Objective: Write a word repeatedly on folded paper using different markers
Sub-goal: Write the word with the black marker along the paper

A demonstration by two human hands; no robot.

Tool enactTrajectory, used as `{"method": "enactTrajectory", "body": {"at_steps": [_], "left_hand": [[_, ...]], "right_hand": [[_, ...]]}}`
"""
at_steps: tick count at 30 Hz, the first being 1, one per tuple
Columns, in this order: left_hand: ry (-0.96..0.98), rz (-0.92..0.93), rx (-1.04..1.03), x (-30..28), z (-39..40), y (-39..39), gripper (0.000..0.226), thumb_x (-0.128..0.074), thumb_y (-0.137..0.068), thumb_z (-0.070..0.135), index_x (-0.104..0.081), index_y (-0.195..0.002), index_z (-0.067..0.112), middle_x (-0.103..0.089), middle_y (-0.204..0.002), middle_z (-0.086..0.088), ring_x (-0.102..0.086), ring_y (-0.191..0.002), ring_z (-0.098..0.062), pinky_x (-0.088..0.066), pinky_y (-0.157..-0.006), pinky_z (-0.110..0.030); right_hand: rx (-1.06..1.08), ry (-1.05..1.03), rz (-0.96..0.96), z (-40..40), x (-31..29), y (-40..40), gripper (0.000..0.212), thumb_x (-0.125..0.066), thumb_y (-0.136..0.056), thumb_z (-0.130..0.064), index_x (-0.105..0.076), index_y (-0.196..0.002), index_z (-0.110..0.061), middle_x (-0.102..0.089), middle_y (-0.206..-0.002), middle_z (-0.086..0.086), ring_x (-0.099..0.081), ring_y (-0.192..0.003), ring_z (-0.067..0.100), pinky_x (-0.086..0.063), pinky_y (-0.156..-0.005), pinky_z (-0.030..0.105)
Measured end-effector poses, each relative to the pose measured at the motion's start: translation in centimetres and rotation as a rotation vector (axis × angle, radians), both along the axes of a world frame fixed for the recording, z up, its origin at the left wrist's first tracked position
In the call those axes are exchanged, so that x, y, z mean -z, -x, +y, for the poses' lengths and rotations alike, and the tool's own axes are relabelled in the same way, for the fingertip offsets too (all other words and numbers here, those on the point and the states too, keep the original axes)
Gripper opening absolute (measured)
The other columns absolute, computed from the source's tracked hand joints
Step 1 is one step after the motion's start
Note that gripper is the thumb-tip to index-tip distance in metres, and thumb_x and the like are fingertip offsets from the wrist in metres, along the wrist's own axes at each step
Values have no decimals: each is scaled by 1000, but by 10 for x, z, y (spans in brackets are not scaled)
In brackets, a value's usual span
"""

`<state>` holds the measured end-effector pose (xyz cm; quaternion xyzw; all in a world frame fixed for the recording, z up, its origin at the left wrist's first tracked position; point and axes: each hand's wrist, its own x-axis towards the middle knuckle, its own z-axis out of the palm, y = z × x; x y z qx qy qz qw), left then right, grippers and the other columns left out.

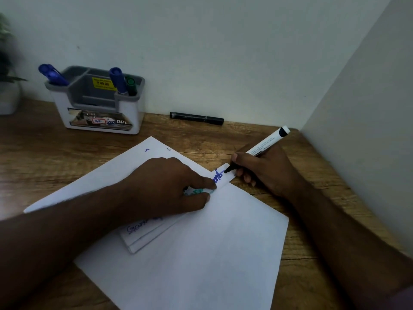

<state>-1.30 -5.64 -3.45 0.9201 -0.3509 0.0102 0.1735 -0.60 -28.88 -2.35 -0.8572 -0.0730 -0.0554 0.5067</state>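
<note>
Now, step in hand: you are writing the word again near the far end of the narrow folded white paper strip, where blue strokes already show.
Right hand: your right hand has its fingers pressed together in a pinch around the white-barrelled marker with a black end, its dark tip touching the strip.
Left hand: your left hand lies flat over the middle of the strip, fingers together, fingertips pressing just beside the fresh writing.
Where the paper is: the strip lies diagonally on a large white paper sheet spread on the wooden counter; blue writing shows at its near end, greenish marks under your left fingers.
Doing it well: keep the left fingertips firm so the layered folds do not slide or spring open; likely little room is left before the strip's end, so keep the letters compact.
Smudge risk: ink beside your left fingertips may be wet; I would avoid dragging them over it.
Other markers: a white and grey plastic organiser near the wall holds blue markers and a green marker; a black marker lies on the counter beside it, ready for a colour change.
</note>
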Motion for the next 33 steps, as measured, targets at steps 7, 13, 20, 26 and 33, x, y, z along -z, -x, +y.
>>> {"method": "enactTrajectory", "body": {"at_steps": [7, 13, 20, 26, 33], "left_hand": [[-35, 35, -9, -2, -1, 2, 48, -37, -74, 75, -52, -117, 59, -66, -113, 17, -48, -80, 4, -34, -62, -15], [-50, 32, -4, -2, -1, 2, 48, -36, -75, 73, -52, -117, 58, -68, -109, 16, -47, -76, 3, -35, -61, -16], [-38, 52, 0, -2, -1, 0, 52, -32, -71, 76, -52, -116, 59, -68, -101, 17, -45, -63, 6, -32, -58, -16], [-47, 53, 0, -3, -2, 0, 56, -30, -69, 79, -52, -116, 58, -68, -102, 17, -46, -63, 2, -31, -57, -14], [-44, 53, -2, -2, -1, 0, 50, -35, -72, 75, -53, -116, 58, -68, -105, 17, -45, -68, 2, -36, -62, -18]], "right_hand": [[3, 34, 51, -4, 0, -2, 17, -71, -84, -23, -75, -70, -14, -69, -56, 3, -55, -38, 8, -43, -36, 18], [12, 43, 27, -2, -1, -1, 17, -71, -84, -22, -74, -71, -11, -67, -54, 2, -51, -37, 7, -41, -36, 18], [59, -11, 14, -3, -1, -2, 18, -69, -85, -15, -70, -68, -9, -66, -51, 2, -52, -39, 7, -41, -38, 18], [67, 28, -12, 1, 0, -2, 17, -70, -85, -18, -71, -72, -7, -67, -54, 0, -54, -41, 5, -43, -39, 16], [83, 46, -33, 1, 0, -3, 23, -68, -85, -17, -69, -65, -7, -66, -53, 3, -54, -41, 7, -44, -40, 18]]}}
